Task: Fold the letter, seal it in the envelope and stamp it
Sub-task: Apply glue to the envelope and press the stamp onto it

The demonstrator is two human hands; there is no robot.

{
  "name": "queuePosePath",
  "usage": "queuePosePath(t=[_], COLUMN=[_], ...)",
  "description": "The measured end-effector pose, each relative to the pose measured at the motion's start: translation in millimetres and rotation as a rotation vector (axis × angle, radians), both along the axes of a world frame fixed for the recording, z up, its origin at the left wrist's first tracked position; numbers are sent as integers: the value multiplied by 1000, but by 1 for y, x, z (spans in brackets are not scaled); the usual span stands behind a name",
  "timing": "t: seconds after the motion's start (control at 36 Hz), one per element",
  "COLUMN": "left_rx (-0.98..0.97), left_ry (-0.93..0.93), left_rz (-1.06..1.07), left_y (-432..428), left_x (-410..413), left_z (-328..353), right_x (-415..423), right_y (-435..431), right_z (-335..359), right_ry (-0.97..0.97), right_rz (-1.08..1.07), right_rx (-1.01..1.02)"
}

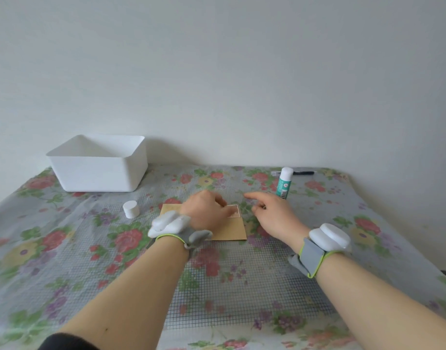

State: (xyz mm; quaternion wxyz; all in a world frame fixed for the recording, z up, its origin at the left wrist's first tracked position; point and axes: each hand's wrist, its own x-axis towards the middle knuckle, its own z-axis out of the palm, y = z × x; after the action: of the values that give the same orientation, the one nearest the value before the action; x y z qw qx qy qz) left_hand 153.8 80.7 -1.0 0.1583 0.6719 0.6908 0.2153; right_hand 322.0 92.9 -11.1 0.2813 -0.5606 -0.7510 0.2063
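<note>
Stamping step in hand: envelope (232, 229) lies flat, centre; left hand (206, 210) presses stamp (234, 212) onto its far right corner, grasping nothing. Right hand (272, 213) hovers beside, released, empty. Next, judged: rub stamp edges down firmly

Both bare arms (131, 286) reach forward, side by side. The left hand (206, 210) lies palm down, fingers bent downward. The right hand (272, 215) hovers just beside it, forefinger extended, other fingers loosely curled.

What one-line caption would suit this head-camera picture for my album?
Left hand presses a stamp onto the brown envelope while the right hand hovers beside it, glue stick standing behind.
</note>
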Motion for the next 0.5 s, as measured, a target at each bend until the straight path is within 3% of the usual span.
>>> queuePosePath(t=[0.08,0.25,0.39,0.5], left_rx=[-67,-10,108,58], left_ry=[-79,-116,-27,95], left_rz=[-76,-88,-49,-50], left_y=[-1,-6,-9,-13], left_x=[-10,-19,-28,-40], left_z=[12,15,9,-3], right_x=[0,0,-6,-14], right_y=[1,-4,-14,-24], right_z=[1,6,7,2], right_ry=[40,30,-261,-482], right_rz=[-13,-59,51,175], right_rx=[-28,-27,186,193])
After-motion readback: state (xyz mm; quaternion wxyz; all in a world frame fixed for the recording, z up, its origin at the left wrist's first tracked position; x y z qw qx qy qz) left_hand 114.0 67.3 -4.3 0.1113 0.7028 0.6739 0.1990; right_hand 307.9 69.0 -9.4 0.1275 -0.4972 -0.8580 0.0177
